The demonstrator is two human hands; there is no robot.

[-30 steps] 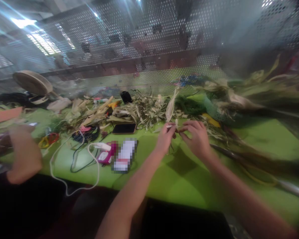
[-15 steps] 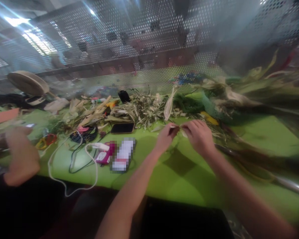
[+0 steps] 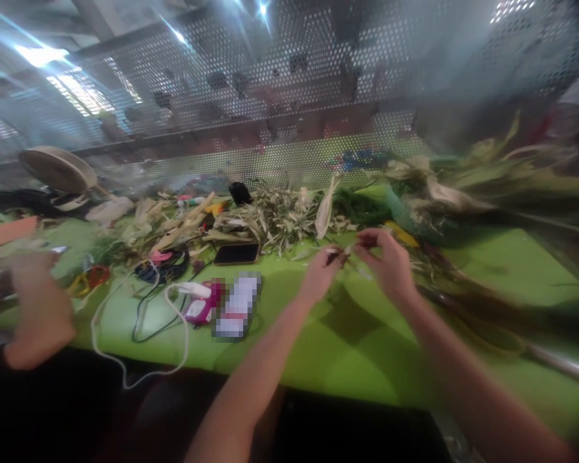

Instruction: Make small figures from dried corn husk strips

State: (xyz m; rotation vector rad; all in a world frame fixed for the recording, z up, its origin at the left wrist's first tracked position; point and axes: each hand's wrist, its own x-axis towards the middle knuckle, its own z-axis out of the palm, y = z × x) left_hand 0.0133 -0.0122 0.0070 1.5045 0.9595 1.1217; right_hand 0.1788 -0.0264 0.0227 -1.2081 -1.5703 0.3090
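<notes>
My left hand (image 3: pixel 324 269) is closed, its fingertips pinching a small pale strip (image 3: pixel 349 249) that looks like dried husk. On the other side of the strip, my right hand (image 3: pixel 388 262) has its thumb and index finger pinched at it, with its other fingers curled. Both hands are held just over the green tabletop (image 3: pixel 361 366), and their shadow falls below them. Behind them a long pale corn husk (image 3: pixel 325 215) leans up from a heap of dried husk pieces (image 3: pixel 282 215). The exact grip is blurred.
Left of my hands lie a black phone (image 3: pixel 236 254), a phone with a lit screen (image 3: pixel 238 305), a magenta box (image 3: pixel 203 308) and a white cable (image 3: pixel 187 341). Another person's arm (image 3: pixel 41 308) reaches in at left. A perforated metal screen (image 3: pixel 270 116) stands behind; a metal rod (image 3: pixel 560 363) lies right.
My right hand's fingers have lifted and bent more, opening a wider gap beside the palm. The left hand stays at the strip. The view has shifted slightly.
</notes>
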